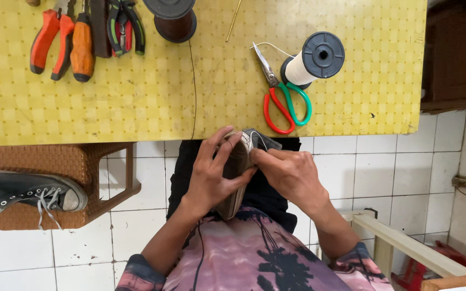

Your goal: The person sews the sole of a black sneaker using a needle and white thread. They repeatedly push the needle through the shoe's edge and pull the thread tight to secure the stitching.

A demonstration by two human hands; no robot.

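A white tiled floor (395,178) lies below a desk (136,102) covered in yellow woven-pattern cloth; the person sits at its near edge, both forearms bent inward over the lap. Between the hands, just off that near edge, is one shoe (237,178), held on its side with the sole toward the left hand (211,175); that hand wraps it, fingers curled over the top and thumb pressed against the sole; the right hand (292,175) grips the other side, its fingertips pressed together at the shoe's upper edge, though what they pinch there cannot be told. On the desk near the right edge stands one spool of white thread (311,63), with one pair of red-and-green-handled scissors (282,97) touching it; at the far edge sit one dark spool (175,19), two pliers, orange-handled (49,40) and green-handled (126,27), and one orange-handled screwdriver (82,48); a dark thread (194,86) runs across the desk toward the hands. Left of the person, a brown woven stool (66,170) carries a second, black sneaker (25,194); a pale wooden frame (405,242) stands to the right.
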